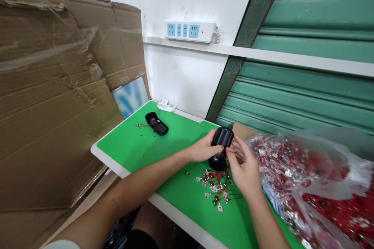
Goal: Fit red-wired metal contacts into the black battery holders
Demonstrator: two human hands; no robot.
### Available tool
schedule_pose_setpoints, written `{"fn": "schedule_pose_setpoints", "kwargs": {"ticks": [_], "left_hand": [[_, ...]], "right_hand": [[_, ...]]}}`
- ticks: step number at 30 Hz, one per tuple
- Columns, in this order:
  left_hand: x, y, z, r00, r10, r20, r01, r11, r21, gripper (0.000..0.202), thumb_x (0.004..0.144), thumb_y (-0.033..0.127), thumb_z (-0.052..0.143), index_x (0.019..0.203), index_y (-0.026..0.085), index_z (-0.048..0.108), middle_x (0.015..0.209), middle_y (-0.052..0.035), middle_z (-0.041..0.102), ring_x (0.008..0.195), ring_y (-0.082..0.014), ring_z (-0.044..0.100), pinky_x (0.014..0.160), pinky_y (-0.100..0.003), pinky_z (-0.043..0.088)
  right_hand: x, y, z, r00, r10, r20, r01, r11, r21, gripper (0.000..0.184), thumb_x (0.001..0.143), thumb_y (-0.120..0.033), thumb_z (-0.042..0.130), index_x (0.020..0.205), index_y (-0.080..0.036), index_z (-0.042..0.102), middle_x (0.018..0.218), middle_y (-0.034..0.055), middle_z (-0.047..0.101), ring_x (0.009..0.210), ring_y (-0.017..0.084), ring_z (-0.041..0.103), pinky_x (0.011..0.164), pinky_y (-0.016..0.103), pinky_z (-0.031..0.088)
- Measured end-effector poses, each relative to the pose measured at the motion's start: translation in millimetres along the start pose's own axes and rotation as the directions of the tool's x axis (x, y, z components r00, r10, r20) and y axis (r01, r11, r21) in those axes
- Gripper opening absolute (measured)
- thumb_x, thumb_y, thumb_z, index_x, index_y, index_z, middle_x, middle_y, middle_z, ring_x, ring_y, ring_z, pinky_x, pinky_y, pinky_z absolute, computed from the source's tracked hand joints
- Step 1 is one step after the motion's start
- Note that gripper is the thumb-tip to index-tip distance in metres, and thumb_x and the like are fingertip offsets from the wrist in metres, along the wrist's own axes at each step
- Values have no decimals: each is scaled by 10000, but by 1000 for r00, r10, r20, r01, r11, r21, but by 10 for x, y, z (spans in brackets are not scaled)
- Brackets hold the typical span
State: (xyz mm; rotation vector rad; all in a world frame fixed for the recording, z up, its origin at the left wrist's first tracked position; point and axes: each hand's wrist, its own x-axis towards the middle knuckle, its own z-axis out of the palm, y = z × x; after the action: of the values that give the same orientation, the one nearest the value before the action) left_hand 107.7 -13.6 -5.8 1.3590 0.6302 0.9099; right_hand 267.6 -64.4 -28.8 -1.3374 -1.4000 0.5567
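Observation:
A black plastic casing [223, 137], narrow at the waist and with battery-like slots in its upper part, is held just above the green mat. My left hand [206, 148] grips its left side, thumb across the waist. From the right, my right hand [243, 163] pinches a thin red wire [227, 151] against the casing, with other fingers behind the edge; the wire's end is hidden. Below lies a pile of small metal contacts with red wires [216, 188]. A second black casing [157, 123] rests at the far left of the mat, with thin wires coming out of it.
Clear plastic bags [292, 163] full of red-wired metal parts bulge along the right side. Tall cardboard [58, 105] walls the left. A power strip [189, 32] sits on a rail above the green-topped table [122, 149]. A white object [166, 105] lies at the back edge.

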Motion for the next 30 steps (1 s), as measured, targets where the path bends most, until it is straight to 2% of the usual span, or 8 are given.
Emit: {"fn": "schedule_pose_setpoints", "kwargs": {"ticks": [9,13,17,21,30], "left_hand": [[8,-27,-25,997,33,74,-42,992,115,531,824,159,601,1328,112,442,1260,-120,580,1223,-239,556,1123,-383,414],[-2,-20,-20,996,41,81,-51,989,135,544,838,162,585,1357,112,430,1312,-134,573,1272,-250,543,1144,-395,404],[-17,-9,-7,995,61,82,-73,985,159,559,841,168,582,1377,108,433,1323,-141,573,1282,-259,538,1145,-405,404],[-25,1,-4,992,92,91,-106,981,164,549,857,189,573,1379,88,434,1306,-151,576,1272,-262,539,1142,-402,402],[-27,-5,-10,979,178,104,-197,956,217,495,877,186,555,1357,109,455,1219,-125,601,1213,-253,549,1118,-407,421]], "right_hand": [[-25,26,26,999,-23,-28,22,999,-29,618,900,-501,624,1408,-153,575,1268,193,697,1043,250,742,826,359,638],[-26,47,9,998,-68,16,69,996,-48,645,927,-450,621,1491,-165,492,1267,183,697,1044,241,742,803,344,644],[-40,71,-4,994,-107,35,108,993,-44,668,948,-409,613,1551,-198,416,1288,165,687,1090,236,728,839,348,642],[-56,68,25,991,-130,24,131,991,-38,639,956,-402,608,1539,-202,439,1340,166,655,1125,234,712,900,358,629],[-96,44,145,989,-141,-53,137,987,-80,588,976,-421,546,1509,-186,467,1298,174,660,1107,237,706,937,401,606]]}}
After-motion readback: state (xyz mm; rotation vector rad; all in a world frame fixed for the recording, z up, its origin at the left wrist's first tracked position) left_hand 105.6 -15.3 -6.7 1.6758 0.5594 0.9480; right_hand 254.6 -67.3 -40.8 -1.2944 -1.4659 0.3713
